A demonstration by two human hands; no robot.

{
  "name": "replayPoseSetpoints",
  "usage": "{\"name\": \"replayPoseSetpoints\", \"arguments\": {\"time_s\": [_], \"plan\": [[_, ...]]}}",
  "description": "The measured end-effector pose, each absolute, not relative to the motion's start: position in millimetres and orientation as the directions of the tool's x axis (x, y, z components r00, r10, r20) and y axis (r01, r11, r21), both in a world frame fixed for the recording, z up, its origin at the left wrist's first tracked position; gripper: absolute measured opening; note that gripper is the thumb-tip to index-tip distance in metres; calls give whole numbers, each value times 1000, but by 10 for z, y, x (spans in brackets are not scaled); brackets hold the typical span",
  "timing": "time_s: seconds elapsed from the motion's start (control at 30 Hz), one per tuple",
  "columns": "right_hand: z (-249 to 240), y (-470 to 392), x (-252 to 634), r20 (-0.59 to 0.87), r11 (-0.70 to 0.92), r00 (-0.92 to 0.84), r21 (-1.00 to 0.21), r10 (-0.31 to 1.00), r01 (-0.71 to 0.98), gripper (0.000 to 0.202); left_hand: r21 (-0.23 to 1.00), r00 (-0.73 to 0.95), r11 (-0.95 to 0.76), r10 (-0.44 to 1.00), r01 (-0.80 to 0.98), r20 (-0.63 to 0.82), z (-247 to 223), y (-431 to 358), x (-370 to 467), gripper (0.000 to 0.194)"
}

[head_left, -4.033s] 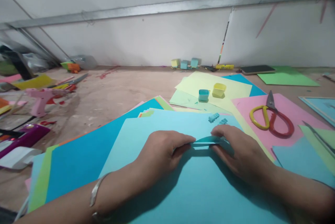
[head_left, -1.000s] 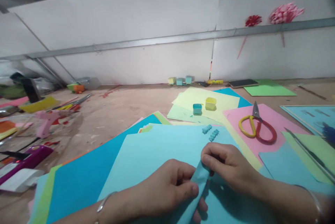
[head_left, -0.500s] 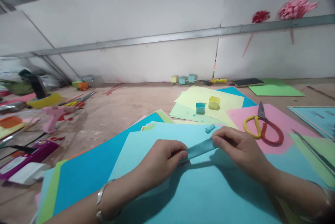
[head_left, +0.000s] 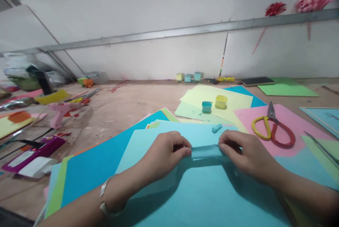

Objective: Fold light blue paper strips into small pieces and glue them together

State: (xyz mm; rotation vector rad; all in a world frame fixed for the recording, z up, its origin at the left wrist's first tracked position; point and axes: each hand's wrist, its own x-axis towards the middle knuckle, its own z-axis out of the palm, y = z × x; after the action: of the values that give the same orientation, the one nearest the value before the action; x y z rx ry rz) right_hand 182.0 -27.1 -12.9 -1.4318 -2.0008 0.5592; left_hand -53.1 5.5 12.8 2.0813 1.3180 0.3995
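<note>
A short light-blue paper strip (head_left: pixel 205 151) is stretched between my hands, just above a stack topped by a light-blue sheet (head_left: pixel 206 195). My left hand (head_left: pixel 168 151) pinches its left end between thumb and fingers. At the right end, my right hand (head_left: pixel 239 149) pinches it in the same way. Beyond the strip lies a small folded blue paper piece (head_left: pixel 216 128). Further back, a small open blue paper box (head_left: pixel 206 106) and a yellow paper box (head_left: pixel 221 102) stand on pale yellow paper (head_left: pixel 238 104).
Scissors (head_left: pixel 274 126) with yellow and red handles lie on pink paper at right, tweezers (head_left: pixel 321 148) beside them. A pink glue gun (head_left: pixel 58 112) and a purple power strip (head_left: pixel 34 152) are at left. Along the wall sit small paper cubes (head_left: pixel 188 77) and a phone (head_left: pixel 258 81).
The paper strip has gone from slanting up to the right to nearly level. My right hand has lowered slightly, and the whole view has shifted a little.
</note>
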Motion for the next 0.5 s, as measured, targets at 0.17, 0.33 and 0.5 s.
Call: {"name": "replayPoseSetpoints", "arguments": {"time_s": [0.17, 0.33, 0.5], "plan": [[-176, -291, 1783, 115, 276, -259, -582, 959, 765, 16, 667, 413, -201, 893, 718, -176, -15, 129, -499, 11], [-245, -296, 1765, 109, 274, -256, -524, 961, 806, 11, 623, 455, -301, 885, 722, -100, -77, 135, -483, 17], [-325, -308, 1773, 232, 424, -358, -389, 904, 818, 17, 577, 416, -293, 905, 762, -91, -66, 107, -452, 17]]}}
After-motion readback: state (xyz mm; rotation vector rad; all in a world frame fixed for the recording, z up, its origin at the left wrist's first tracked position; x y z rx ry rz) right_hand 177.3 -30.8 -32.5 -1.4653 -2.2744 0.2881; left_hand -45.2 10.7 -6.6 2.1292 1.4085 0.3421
